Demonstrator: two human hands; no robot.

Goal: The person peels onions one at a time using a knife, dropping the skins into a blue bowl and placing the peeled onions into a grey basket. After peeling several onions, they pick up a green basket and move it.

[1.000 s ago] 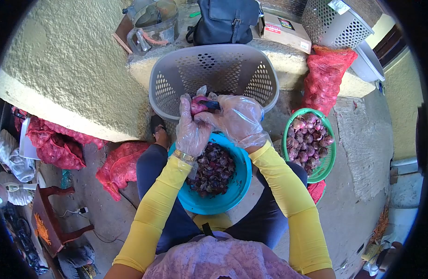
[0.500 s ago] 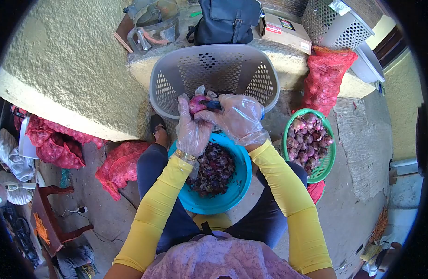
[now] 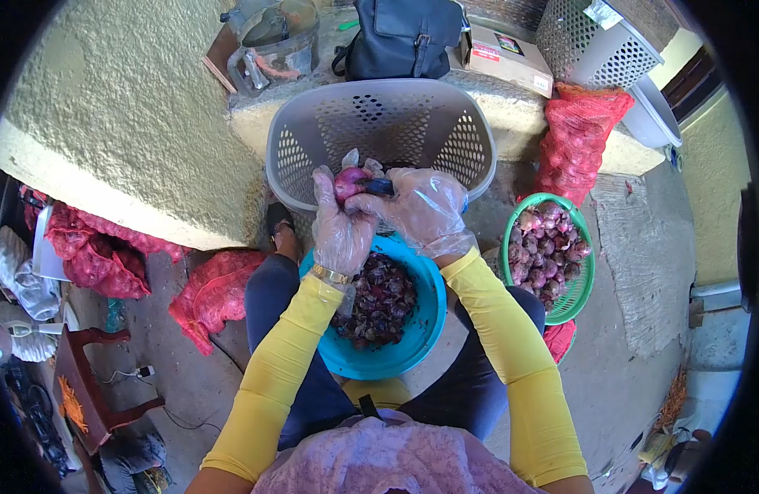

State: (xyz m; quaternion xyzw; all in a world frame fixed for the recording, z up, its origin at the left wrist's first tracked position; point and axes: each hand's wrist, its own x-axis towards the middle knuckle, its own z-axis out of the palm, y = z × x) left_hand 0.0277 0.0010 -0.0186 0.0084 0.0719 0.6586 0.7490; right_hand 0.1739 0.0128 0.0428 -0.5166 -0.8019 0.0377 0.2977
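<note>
A red onion (image 3: 349, 184) sits in the fingers of my left hand (image 3: 343, 229), which wears a clear plastic glove. In my gloved right hand (image 3: 429, 210) is a knife with a dark handle (image 3: 380, 187), held against the onion's right side; the blade is mostly hidden. Both hands are close together over the front rim of a grey perforated basket (image 3: 379, 99). Below them, between my knees, a blue basin (image 3: 429, 329) holds a heap of dark onion skins (image 3: 375, 300), some of which may be whole onions.
To the right stands a green basket (image 3: 589, 284) full of red onions. Red mesh sacks (image 3: 581, 140) lean behind it, and another sack (image 3: 219, 296) lies at left. A black backpack (image 3: 400, 37) and a cardboard box (image 3: 507, 59) rest on the ledge. A wooden stool (image 3: 99, 387) lies lower left.
My hands stay almost in the same place, with the onion and knife still together. The onion has shifted very slightly in my left fingers.
</note>
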